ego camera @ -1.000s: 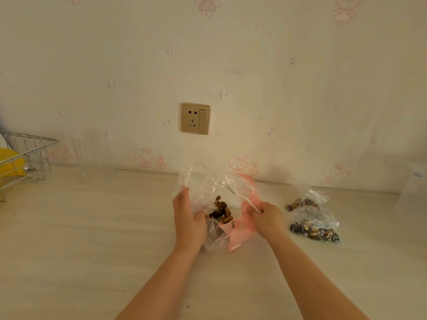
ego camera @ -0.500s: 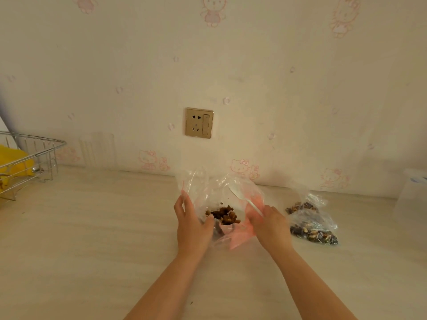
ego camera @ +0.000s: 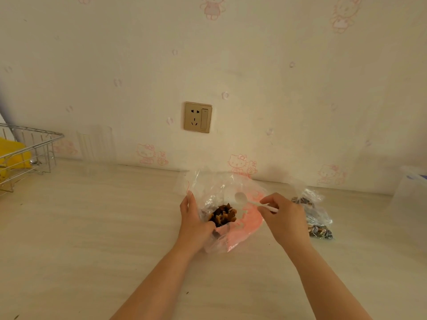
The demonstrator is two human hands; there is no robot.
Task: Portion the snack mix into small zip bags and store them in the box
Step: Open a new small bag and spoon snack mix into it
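A clear plastic bag with pink print (ego camera: 245, 229) lies open on the pale counter (ego camera: 92, 239), with a dark brown clump of snack mix (ego camera: 223, 214) inside. My left hand (ego camera: 193, 224) grips the bag's left side and holds its mouth open. My right hand (ego camera: 283, 218) pinches the handle of a white plastic spoon (ego camera: 241, 197), whose empty bowl hovers over the bag's opening. Two small filled zip bags (ego camera: 317, 218) lie just right of my right hand, partly hidden by it.
A wire rack (ego camera: 30, 155) holding something yellow stands at the far left. A translucent plastic container (ego camera: 410, 188) sits at the right edge against the wall. A wall socket (ego camera: 198, 117) is above the bag. A clear holder (ego camera: 97, 144) leans on the wall.
My right hand has drawn the spoon up and to the right, out of the snack mix. The snack clump sits lower in the bag. My left hand keeps its grip.
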